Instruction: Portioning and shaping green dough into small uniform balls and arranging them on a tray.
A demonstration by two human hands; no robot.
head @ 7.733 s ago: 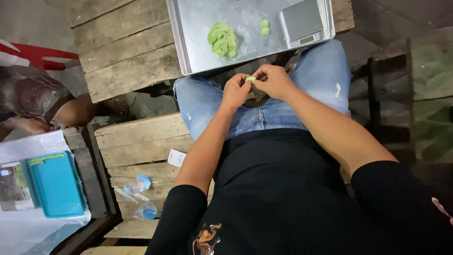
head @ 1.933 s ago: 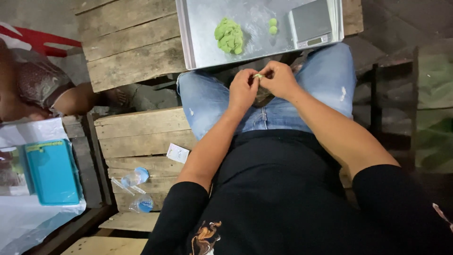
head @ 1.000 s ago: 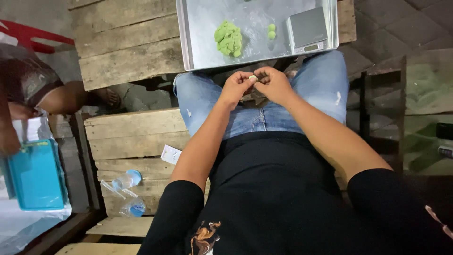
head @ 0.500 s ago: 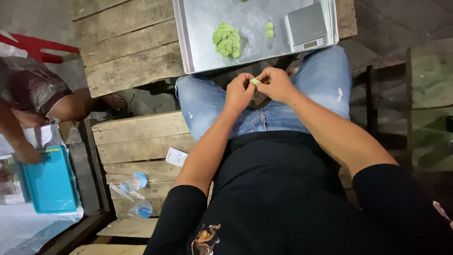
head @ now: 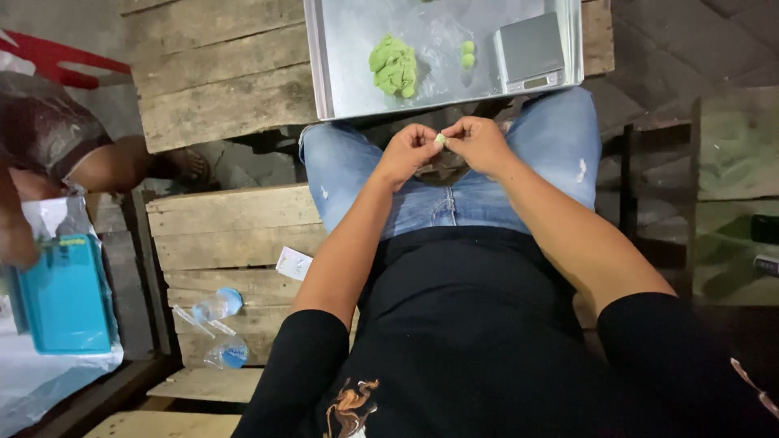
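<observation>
Green dough shows as a tiny pale-green piece (head: 439, 139) pinched between the fingertips of both hands, held above the lap of a person seated in blue jeans (head: 422, 199) and a black long-sleeved top. The left hand (head: 410, 150) is curled closed, its thumb and forefinger gripping the left side of the piece; the right hand (head: 479, 144) is likewise closed, its fingertips gripping the right side, so the two hands meet at the piece. Both forearms run from the near edge of the view up toward the knees.

Just beyond the hands, at the far side, a metal tray (head: 333, 73) rests on a table of rough wooden planks (head: 219, 81). On the tray lies a larger lump of green dough (head: 393, 65), and a little to its right two small green balls (head: 467, 53) sit touching one another. Further right on the same tray stands a small grey digital scale (head: 531, 53), near the tray's right rim.

To the left of the person's legs is a wooden pallet (head: 227, 235) bearing a small white card (head: 294, 264) and, nearer, two clear plastic bottles with blue caps (head: 215, 328) lying on their sides. At the far left edge another person's arm (head: 114, 166) is partly in view, beside a teal box (head: 65, 296) on white plastic sheeting.
</observation>
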